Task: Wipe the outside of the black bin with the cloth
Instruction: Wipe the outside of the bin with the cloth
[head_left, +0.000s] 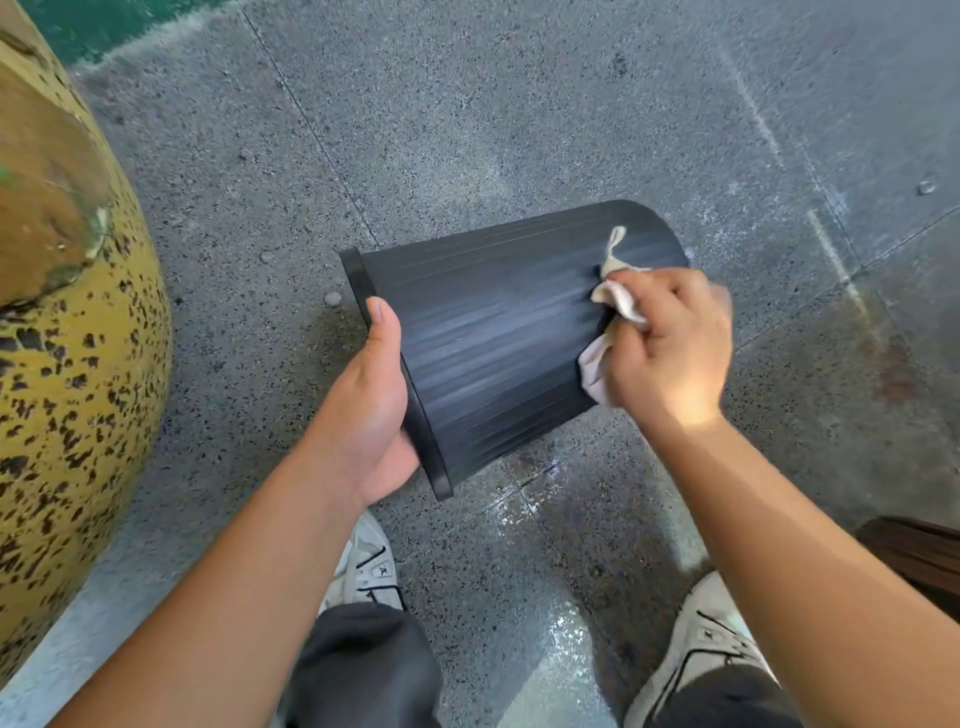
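Note:
The black bin (498, 332) is held on its side above the floor, its ribbed wall facing up and its rim toward the left. My left hand (371, 410) grips the rim, thumb lying along the outside. My right hand (670, 343) is closed on a crumpled whitish cloth (615, 301) and presses it against the bin's wall near the base end. A thin tail of the cloth sticks up over the bin. The bin's opening and underside are hidden.
A large yellow, black-speckled curved object (67, 338) fills the left edge. The floor is grey speckled stone (467, 119) with wet patches. My two white shoes (371, 566) stand below the bin. A dark brown object (919, 556) sits at the right edge.

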